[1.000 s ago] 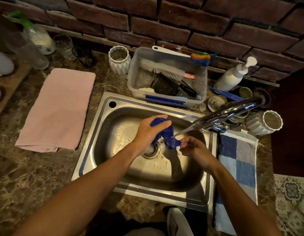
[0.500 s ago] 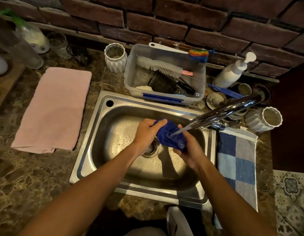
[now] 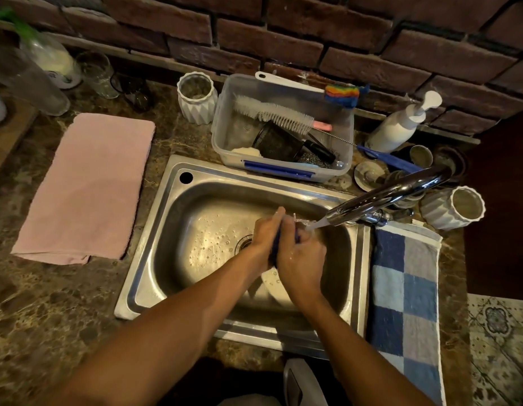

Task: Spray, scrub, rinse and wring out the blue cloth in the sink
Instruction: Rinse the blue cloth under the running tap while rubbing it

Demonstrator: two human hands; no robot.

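Note:
Over the steel sink (image 3: 154, 259), near the drain (image 3: 243, 241), my left hand (image 3: 264, 234) and my right hand (image 3: 302, 259) are pressed together around the blue cloth (image 3: 275, 250). Only a thin dark blue strip of the cloth shows between the palms; the rest is hidden. A stream of water runs from the chrome tap (image 3: 386, 197) onto the fingers of my right hand. Drops lie on the sink floor.
A clear tub (image 3: 222, 142) of brushes stands behind the sink. A pink towel (image 3: 87, 186) lies left, a blue checked towel (image 3: 407, 294) right. White ribbed cups (image 3: 197, 98) (image 3: 453, 208), a white pump bottle (image 3: 401, 124) and glass jars (image 3: 96, 74) line the brick wall.
My hands have come together: the cloth was stretched between them, then bunched under the stream, and now it is squeezed between both palms with little of it showing.

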